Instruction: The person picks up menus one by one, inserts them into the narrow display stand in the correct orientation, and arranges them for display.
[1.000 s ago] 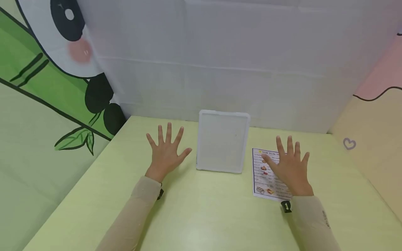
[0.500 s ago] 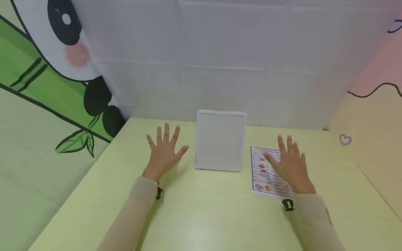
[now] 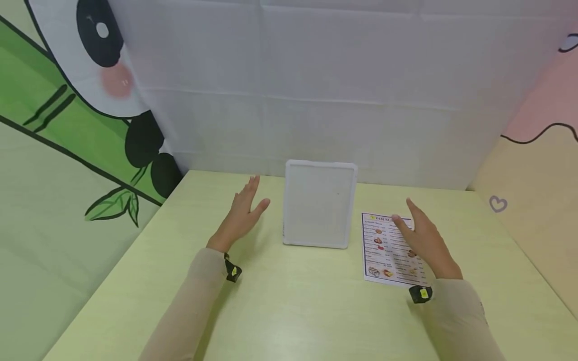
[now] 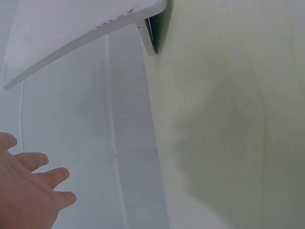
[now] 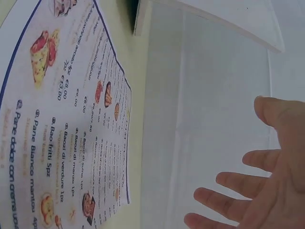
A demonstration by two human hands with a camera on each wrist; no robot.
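My left hand is held above the table, left of a white framed board, its fingers extended and its palm turned inward. On the other side my right hand hovers over the right part of a printed menu sheet, also with straight fingers and nothing in them. The board stands upright near the back of the table, and a short support leg shows behind it in the left wrist view. In the right wrist view the menu carries food pictures and price lines.
The pale yellow-green table meets a white cloth backdrop behind the board. A panel with a cartoon panda and bamboo borders the left side, and a pink and cream panel the right.
Both hands have rotated from palms down with spread fingers to palms facing inward, fingers closer together. The board and the menu have stayed in place.
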